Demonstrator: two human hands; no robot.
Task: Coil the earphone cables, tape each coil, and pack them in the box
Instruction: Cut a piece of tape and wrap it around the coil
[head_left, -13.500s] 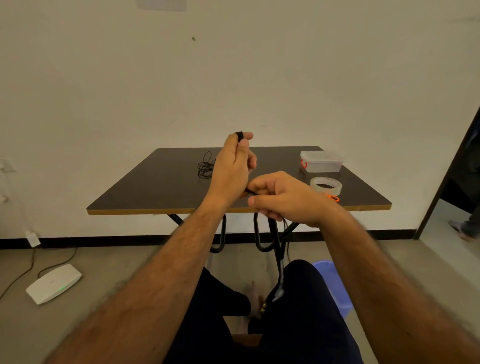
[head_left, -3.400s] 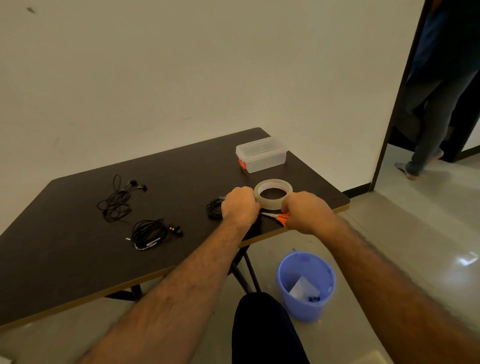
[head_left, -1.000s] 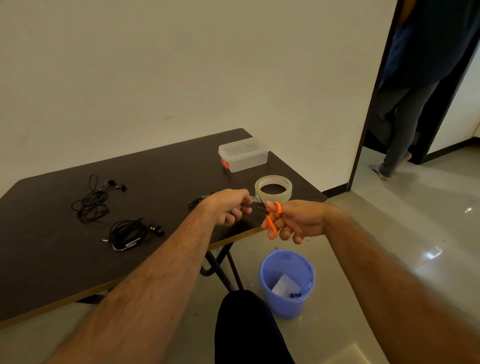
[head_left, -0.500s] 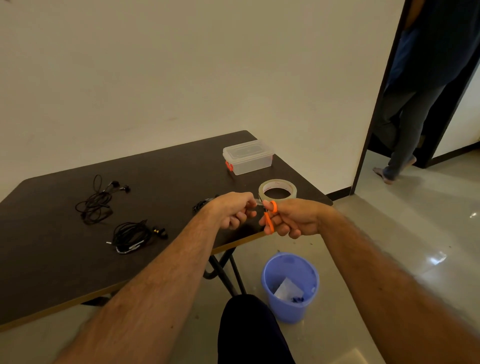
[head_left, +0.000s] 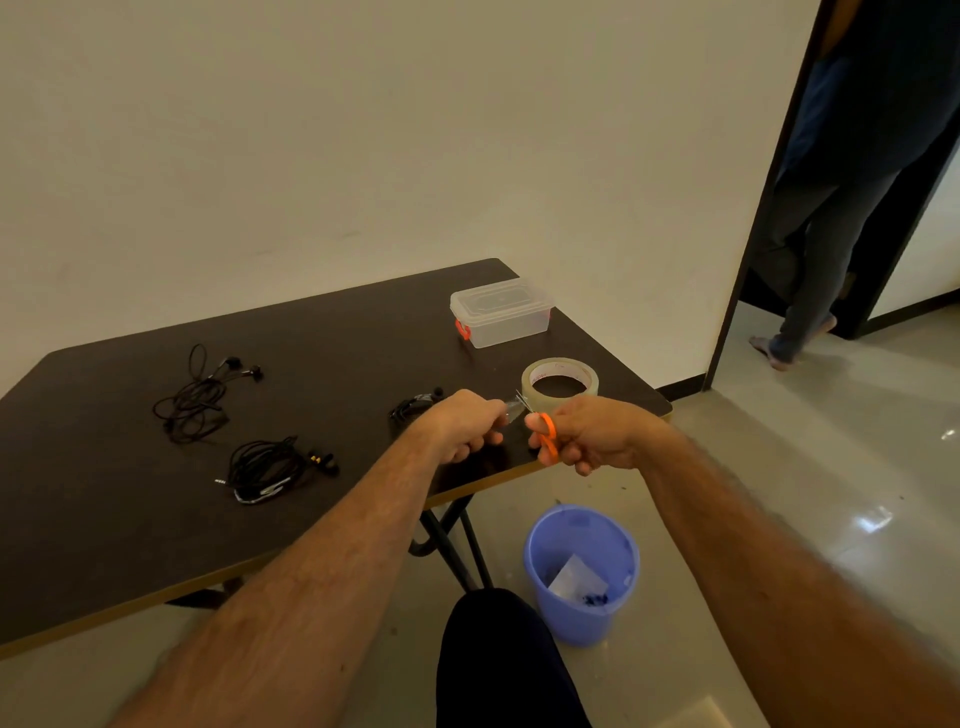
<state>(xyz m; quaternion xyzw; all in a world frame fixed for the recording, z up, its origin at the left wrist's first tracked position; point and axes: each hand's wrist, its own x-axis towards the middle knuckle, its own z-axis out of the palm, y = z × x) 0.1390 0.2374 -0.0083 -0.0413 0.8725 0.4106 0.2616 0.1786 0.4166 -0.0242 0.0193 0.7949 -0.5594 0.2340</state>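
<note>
My right hand (head_left: 592, 436) grips orange-handled scissors (head_left: 545, 441) at the table's near right edge, blades pointing up-left. My left hand (head_left: 462, 426) pinches a strip of clear tape (head_left: 513, 408) right at the blades. The clear tape roll (head_left: 560, 376) lies flat just behind both hands. A coiled black earphone (head_left: 415, 404) sits on the table behind my left hand, partly hidden. Two more black earphones lie to the left: a loose tangle (head_left: 197, 400) and a rough bundle (head_left: 270, 467). The clear lidded box (head_left: 501, 310) with orange clips stands shut at the far right corner.
The dark table (head_left: 104, 519) has a wooden edge. A blue bin (head_left: 582, 571) with scraps stands on the floor below its right end. A person's legs (head_left: 810, 291) show in the doorway at right. My knee (head_left: 498, 660) is at the bottom centre.
The scissors' handles have drawn together at the tape strip since a second ago. Both hands stay close together at the table edge; the view shifted slightly.
</note>
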